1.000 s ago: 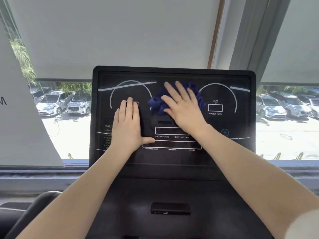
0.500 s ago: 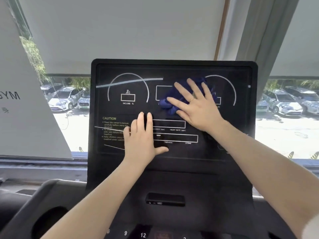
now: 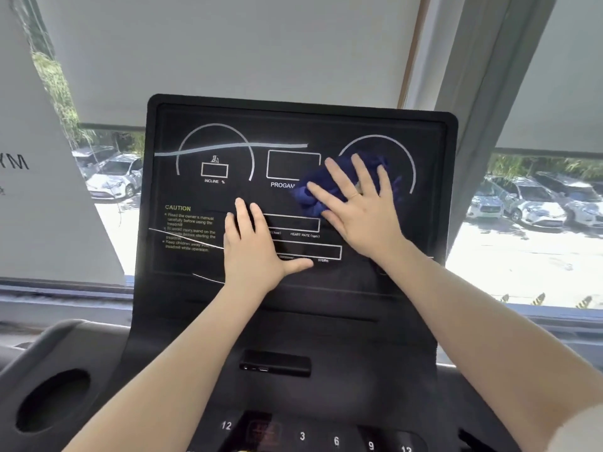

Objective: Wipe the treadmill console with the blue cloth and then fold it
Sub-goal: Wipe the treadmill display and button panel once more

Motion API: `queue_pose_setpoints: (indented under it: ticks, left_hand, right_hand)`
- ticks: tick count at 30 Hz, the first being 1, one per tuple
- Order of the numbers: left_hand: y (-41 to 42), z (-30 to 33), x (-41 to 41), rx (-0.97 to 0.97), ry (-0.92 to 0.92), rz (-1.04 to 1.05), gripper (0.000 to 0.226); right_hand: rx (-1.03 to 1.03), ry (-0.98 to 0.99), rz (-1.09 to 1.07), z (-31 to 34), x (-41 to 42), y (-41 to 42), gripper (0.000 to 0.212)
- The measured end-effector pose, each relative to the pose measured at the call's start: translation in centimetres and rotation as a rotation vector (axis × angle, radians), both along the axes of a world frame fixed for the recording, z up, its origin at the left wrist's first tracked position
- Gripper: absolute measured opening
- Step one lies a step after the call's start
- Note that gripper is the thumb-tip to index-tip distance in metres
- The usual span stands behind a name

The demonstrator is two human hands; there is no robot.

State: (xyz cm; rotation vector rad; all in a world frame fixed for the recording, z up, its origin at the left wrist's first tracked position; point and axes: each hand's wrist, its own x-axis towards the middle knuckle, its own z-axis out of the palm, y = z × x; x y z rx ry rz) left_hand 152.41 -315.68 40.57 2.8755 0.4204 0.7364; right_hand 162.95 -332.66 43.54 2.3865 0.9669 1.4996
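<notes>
The black treadmill console (image 3: 208,138) stands upright in front of me, with white dial outlines and printed labels. A crumpled dark blue cloth (image 3: 308,194) lies against its right-centre, under the right dial. My right hand (image 3: 359,207) presses flat on the cloth with fingers spread, covering most of it. My left hand (image 3: 254,249) rests flat on the lower middle of the panel, fingers together and thumb out, holding nothing. It is just left of and below the cloth, apart from it.
Below the panel sit a small black port block (image 3: 275,363), a row of number keys (image 3: 336,440) and a round cup holder (image 3: 52,399) at the lower left. Behind the console is a window with grey blinds; parked cars show outside.
My right hand has slid the cloth from the centre of the panel to the right, under the right dial. My left hand moved from the left dial down toward the lower middle.
</notes>
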Motion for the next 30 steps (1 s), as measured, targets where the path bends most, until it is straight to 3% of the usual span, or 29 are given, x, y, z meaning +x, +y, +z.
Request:
queue_pose_setpoints:
  ticks: [6, 9, 11, 13, 15, 17, 21, 24, 26, 30]
  left_hand:
    - [-0.4, -0.2, -0.1, 0.031, 0.032, 0.031, 0.134]
    - [-0.4, -0.2, -0.1, 0.032, 0.013, 0.043, 0.135]
    - [-0.4, -0.1, -0.2, 0.035, 0.015, 0.047, 0.135]
    - [-0.4, -0.3, 0.0, 0.045, -0.001, 0.044, 0.135]
    - [-0.1, -0.5, 0.0, 0.054, -0.01, 0.041, 0.135]
    - [0.0, -0.7, 0.0, 0.06, -0.015, 0.04, 0.134]
    - [0.0, -0.6, -0.3, 0.068, -0.01, 0.05, 0.135]
    - [0.1, -0.8, -0.2, 0.055, -0.029, 0.036, 0.134]
    - [0.2, -0.9, -0.1, 0.048, -0.045, 0.026, 0.133]
    - [0.8, -1.1, 0.0, 0.047, -0.074, 0.019, 0.125]
  right_hand:
    - [0.314, 0.148, -0.147, 5.5, 3.3, -5.4, 0.045]
    - [0.414, 0.153, -0.178, 4.3, 2.5, -4.4, 0.046]
    - [0.354, 0.105, -0.138, 1.5, 0.9, -3.0, 0.045]
    - [0.166, 0.058, -0.056, -1.2, -0.4, -3.3, 0.043]
    - [-0.023, 0.059, 0.032, -1.3, -0.6, -4.9, 0.043]
    - [-0.048, 0.067, 0.037, 0.2, 0.3, -6.4, 0.044]
    - [0.342, 0.172, -0.135, 2.0, 1.1, -6.0, 0.046]
    - [0.505, 0.212, -0.2, 1.0, 0.1, -2.2, 0.048]
    - [0.464, 0.178, -0.173, 0.0, -0.9, 1.0, 0.047]
    - [0.171, 0.09, -0.024, -3.0, -3.0, 6.3, 0.046]
